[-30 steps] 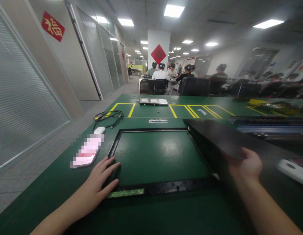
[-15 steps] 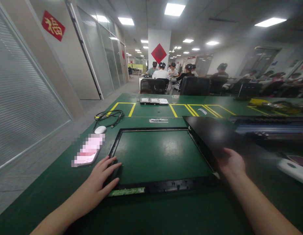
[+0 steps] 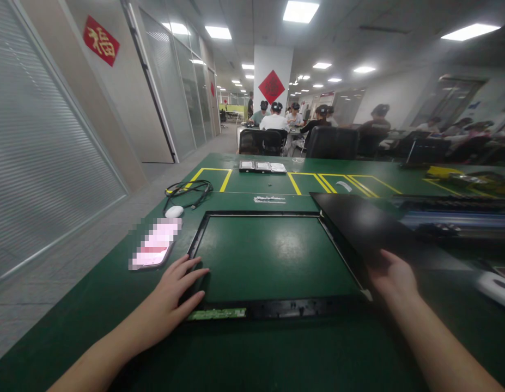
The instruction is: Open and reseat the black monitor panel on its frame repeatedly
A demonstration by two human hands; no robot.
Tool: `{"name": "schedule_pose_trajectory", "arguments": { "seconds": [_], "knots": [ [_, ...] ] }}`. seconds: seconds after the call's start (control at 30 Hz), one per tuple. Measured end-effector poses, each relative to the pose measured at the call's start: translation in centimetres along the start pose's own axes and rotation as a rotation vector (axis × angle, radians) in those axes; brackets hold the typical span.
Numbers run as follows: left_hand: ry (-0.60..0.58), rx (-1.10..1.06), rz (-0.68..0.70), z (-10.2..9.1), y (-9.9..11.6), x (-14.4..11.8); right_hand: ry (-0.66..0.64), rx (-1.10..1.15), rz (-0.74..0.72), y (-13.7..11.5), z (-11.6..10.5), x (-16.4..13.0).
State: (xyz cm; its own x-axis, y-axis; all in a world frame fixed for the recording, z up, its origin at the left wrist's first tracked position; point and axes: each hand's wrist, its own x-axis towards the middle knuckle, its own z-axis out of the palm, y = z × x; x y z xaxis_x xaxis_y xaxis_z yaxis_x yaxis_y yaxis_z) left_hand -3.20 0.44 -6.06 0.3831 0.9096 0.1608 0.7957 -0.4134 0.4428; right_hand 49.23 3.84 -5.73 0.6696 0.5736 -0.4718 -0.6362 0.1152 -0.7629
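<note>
The black frame [image 3: 272, 261] lies flat on the green worktop [image 3: 277, 354] straight ahead, an open rectangle with the green surface showing through it. The left hand [image 3: 174, 294] rests palm down on the frame's near corner at 7 o'clock, its fingers [image 3: 195, 270] spread loosely and lying flat, clasping nothing. A green circuit strip [image 3: 217, 314] runs along the frame's near rail just right of that hand.

The right hand [image 3: 393, 277] is at the frame's 4 o'clock corner and holds the near edge of a black panel [image 3: 358, 226]; the thumb lies on top, and the other fingers are hidden under it. The panel touches or overlaps the frame's right rail; which, I cannot tell. Its long axis runs from the hand away toward 11 o'clock, its far end raised a little off the worktop.

The frame's long side runs from 9 to 3 o'clock.

At 10 o'clock of the left hand lies a phone [image 3: 156, 250], beyond it a white mouse [image 3: 174, 211] and a coiled black cable [image 3: 189, 191]. Farther off, at 12 o'clock, small trays [image 3: 262, 166] sit between yellow lines [image 3: 295, 184]. At 3 o'clock a white device [image 3: 495, 287] lies near the edge of view. People sit at tables well beyond.
</note>
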Motion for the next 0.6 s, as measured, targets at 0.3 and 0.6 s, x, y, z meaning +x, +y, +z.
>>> {"name": "schedule_pose_trajectory", "arguments": {
  "seconds": [0.3, 0.6],
  "knots": [
    [-0.046, -0.012, -0.030, -0.01, 0.06, 0.18, -0.004, -0.015, 0.020, -0.14, 0.23, -0.58],
    [-0.041, -0.026, -0.005, -0.04, 0.18, 0.02, -0.029, -0.016, -0.007, -0.01, 0.47, -0.67]
  ]
}}
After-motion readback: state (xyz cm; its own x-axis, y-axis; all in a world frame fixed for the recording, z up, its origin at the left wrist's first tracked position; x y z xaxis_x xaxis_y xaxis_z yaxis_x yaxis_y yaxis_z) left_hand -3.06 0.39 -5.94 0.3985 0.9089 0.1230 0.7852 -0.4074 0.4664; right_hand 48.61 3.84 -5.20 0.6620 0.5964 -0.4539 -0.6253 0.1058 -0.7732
